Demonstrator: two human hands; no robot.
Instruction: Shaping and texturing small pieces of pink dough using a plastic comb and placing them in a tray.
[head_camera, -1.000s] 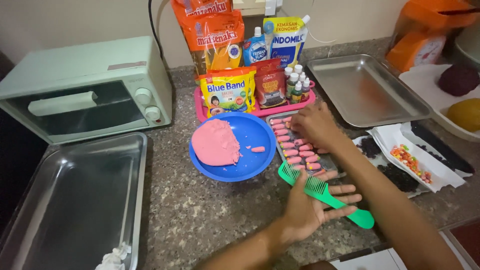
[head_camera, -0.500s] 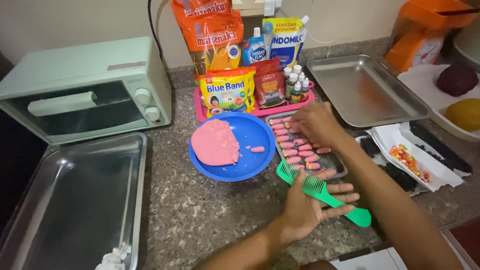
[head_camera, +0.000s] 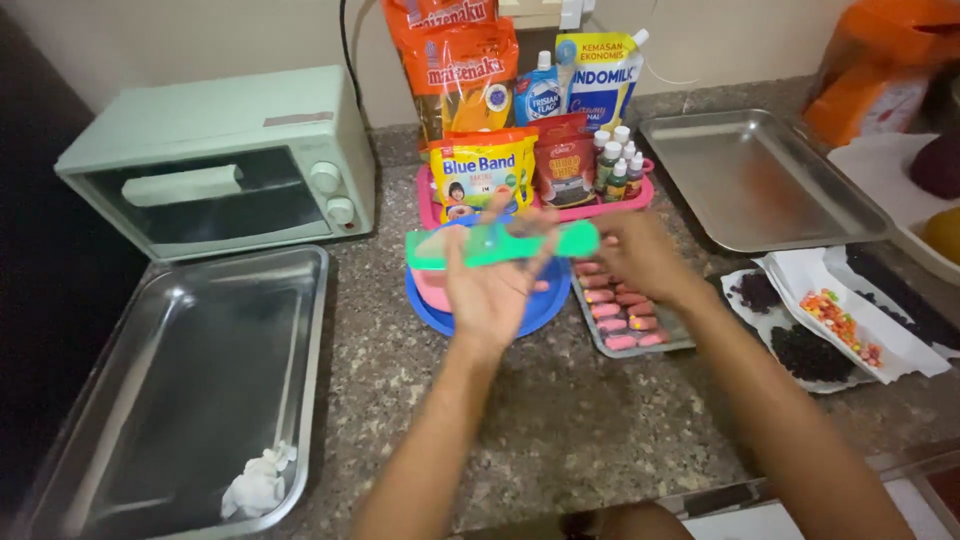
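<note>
left hand (head_camera: 490, 290): palm up, gripping the green comb (head_camera: 500, 245) above the blue plate (head_camera: 500, 312)
right hand (head_camera: 640, 255): pinching the comb's far end, over the tray of pink pieces (head_camera: 625, 312)
risk: comb could slip onto the pieces and squash them, both grips look loose-ish

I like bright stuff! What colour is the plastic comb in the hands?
Green: the flat plastic comb, held across the left hand, shows in the head view.
</note>
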